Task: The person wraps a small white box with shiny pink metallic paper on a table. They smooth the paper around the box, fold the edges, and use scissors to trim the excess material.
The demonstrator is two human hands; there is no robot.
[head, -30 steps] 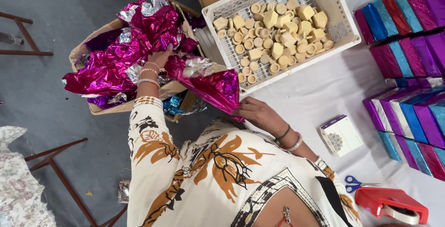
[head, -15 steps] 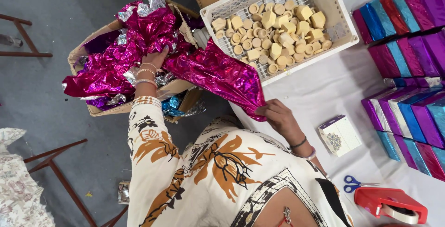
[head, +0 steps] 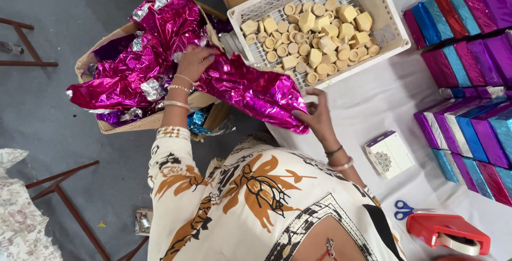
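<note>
Magenta foil sheet (head: pixel 250 87) held at both ends.
Left hand (head: pixel 196 61) and right hand (head: pixel 314 114) fingers pinch it beside the table edge (head: pixel 373 101).

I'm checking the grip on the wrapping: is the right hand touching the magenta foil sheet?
Touching. The head view shows the right hand with its fingers pinching the near edge of the magenta foil sheet, no gap between them.

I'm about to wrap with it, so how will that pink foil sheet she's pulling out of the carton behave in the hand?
Probably floppy: the pink foil sheet sags and creases between the left hand and right hand. Likely very light, since fingertips alone hold it up. Its glossy surface looks slippery, and the wrinkles suggest it keeps creases.
</note>
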